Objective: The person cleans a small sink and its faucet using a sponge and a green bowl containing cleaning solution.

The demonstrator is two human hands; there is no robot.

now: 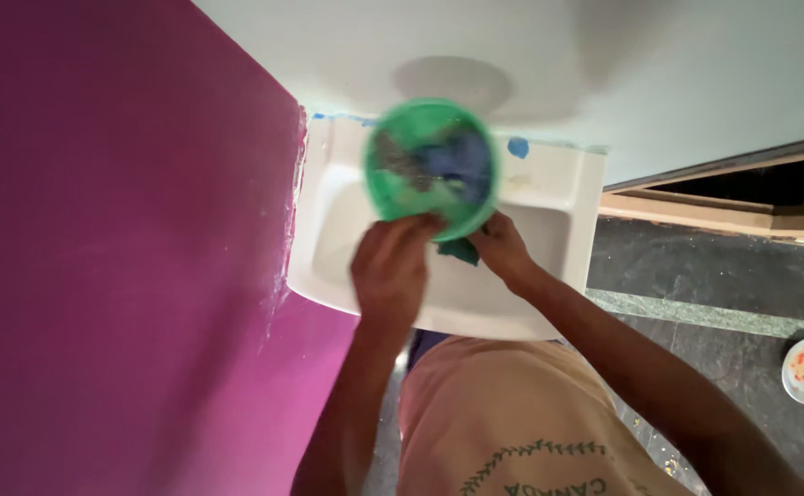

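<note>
The left hand (391, 266) is gripping the near edge of a green bowl (431, 165) over the white sink (549, 188); the right hand (501, 246), just right, is pinching a green cloth (459, 250) under it.

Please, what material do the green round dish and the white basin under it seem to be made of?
The green dish looks like plastic: saturated colour, thin rim; motion blur hides its finish. The white basin looks like glazed ceramic: smooth, glossy, thick rounded edges, though moulded plastic cannot be excluded.
</note>
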